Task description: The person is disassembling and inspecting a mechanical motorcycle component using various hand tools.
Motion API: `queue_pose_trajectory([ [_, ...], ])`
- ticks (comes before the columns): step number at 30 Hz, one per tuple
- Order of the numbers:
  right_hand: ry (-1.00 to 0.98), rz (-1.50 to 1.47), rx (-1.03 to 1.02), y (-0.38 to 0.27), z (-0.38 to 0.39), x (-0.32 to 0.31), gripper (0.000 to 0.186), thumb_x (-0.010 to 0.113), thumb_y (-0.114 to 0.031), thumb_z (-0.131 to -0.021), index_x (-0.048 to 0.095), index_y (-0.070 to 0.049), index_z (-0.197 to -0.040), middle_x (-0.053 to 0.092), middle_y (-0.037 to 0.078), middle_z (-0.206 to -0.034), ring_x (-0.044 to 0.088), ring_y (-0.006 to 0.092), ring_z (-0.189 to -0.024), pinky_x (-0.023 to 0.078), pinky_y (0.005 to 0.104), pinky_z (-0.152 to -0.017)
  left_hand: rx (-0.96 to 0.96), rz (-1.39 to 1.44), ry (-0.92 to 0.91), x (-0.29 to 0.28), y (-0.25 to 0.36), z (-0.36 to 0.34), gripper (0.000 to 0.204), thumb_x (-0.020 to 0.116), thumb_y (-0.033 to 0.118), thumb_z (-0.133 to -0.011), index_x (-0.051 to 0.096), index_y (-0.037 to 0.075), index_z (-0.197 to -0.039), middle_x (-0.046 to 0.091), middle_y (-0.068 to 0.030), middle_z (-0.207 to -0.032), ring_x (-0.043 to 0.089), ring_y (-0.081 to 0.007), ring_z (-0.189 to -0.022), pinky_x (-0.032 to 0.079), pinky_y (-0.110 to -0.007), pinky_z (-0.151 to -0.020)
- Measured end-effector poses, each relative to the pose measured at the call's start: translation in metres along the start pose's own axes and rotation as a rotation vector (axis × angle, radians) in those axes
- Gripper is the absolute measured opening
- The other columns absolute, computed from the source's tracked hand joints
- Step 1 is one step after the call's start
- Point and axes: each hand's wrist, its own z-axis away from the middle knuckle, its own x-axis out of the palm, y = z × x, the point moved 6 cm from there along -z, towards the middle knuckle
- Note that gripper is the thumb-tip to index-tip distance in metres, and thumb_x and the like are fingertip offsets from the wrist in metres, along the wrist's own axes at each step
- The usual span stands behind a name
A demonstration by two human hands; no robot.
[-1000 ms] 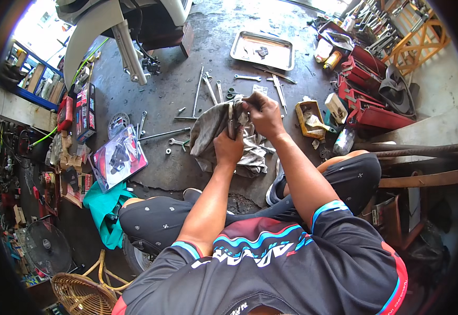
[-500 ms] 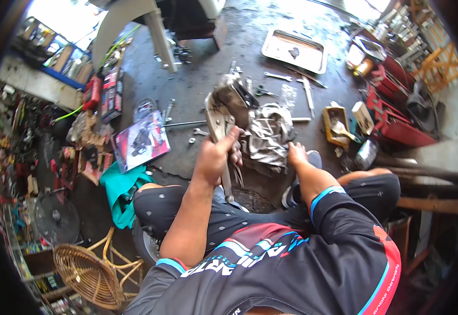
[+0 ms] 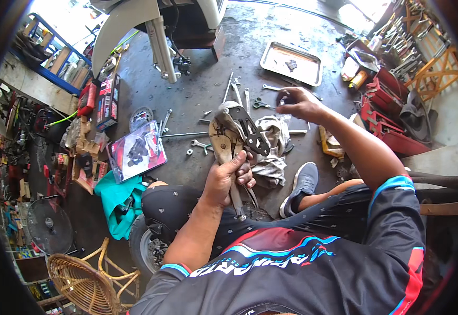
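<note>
My left hand [image 3: 228,177] is closed around large metal locking pliers [image 3: 221,140], held upright over my lap. Their jaws grip a black slotted bracket [image 3: 253,135] with some pale cloth or padding at its upper end. My right hand [image 3: 298,103] is raised to the right of the bracket, apart from it, fingers curled around something small that I cannot make out. Under and beside the bracket a crumpled, stained rag [image 3: 270,168] lies on the floor. Scissors [image 3: 260,103] and several wrenches [image 3: 247,100] lie just beyond.
A metal tray [image 3: 265,73] lies ahead. White scooter bodywork and fork [image 3: 160,47] stand top left. Red toolboxes [image 3: 402,140] line the right. A packaged part [image 3: 137,148], teal bag [image 3: 113,199], wheel [image 3: 147,249] and rattan chair [image 3: 76,283] are at my left; my shoe [image 3: 302,184] is nearby.
My left hand has brought the pliers back toward me, and the black bracket now shows clearly in their jaws. My right hand left them, went down to the rag, then rose up and rightward.
</note>
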Motion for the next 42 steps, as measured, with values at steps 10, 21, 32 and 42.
queue_pose_trajectory([
  [10,-0.185,0.200,-0.235,-0.140,0.013,0.007,0.015,0.070,-0.012,-0.090,0.070,-0.002,-0.101,0.072,0.005,-0.090,0.064,0.0091,-0.086,0.053,0.0297,-0.081,-0.114,-0.382,-0.091,0.013,-0.008,-0.008,0.018,0.066,0.020,-0.096,0.054,0.007,-0.102,0.046,0.0010,-0.068,0.046,-0.0111,-0.054,0.045,-0.032,-0.054],
  [21,-0.213,0.570,-0.377,-0.207,0.017,0.046,0.032,0.056,-0.012,-0.089,0.048,-0.003,-0.119,0.062,0.024,-0.085,0.063,0.0434,-0.081,0.050,0.0486,-0.072,-0.063,-0.221,-0.101,0.016,-0.020,-0.011,0.028,0.064,0.028,-0.098,0.056,0.002,-0.105,0.046,0.0008,-0.068,0.049,-0.0124,-0.057,0.045,-0.032,-0.057],
  [32,-0.046,0.195,-0.086,-0.189,0.075,0.031,0.017,0.065,-0.013,-0.094,0.065,0.003,-0.101,0.061,0.004,-0.077,0.052,0.0058,-0.072,0.045,0.0254,-0.066,0.371,-0.396,0.118,-0.003,0.000,-0.003,0.018,0.064,0.018,-0.098,0.058,0.004,-0.108,0.057,0.0003,-0.085,0.050,-0.0078,-0.071,0.043,-0.026,-0.066],
  [42,-0.105,-0.043,0.048,-0.160,0.071,0.021,0.021,0.067,-0.019,-0.094,0.065,0.002,-0.097,0.059,0.005,-0.067,0.052,0.0118,-0.061,0.044,0.0283,-0.058,0.395,-0.743,0.228,-0.015,0.002,-0.006,0.025,0.069,0.018,-0.095,0.061,-0.001,-0.109,0.066,-0.0050,-0.089,0.058,-0.0123,-0.080,0.048,-0.030,-0.074],
])
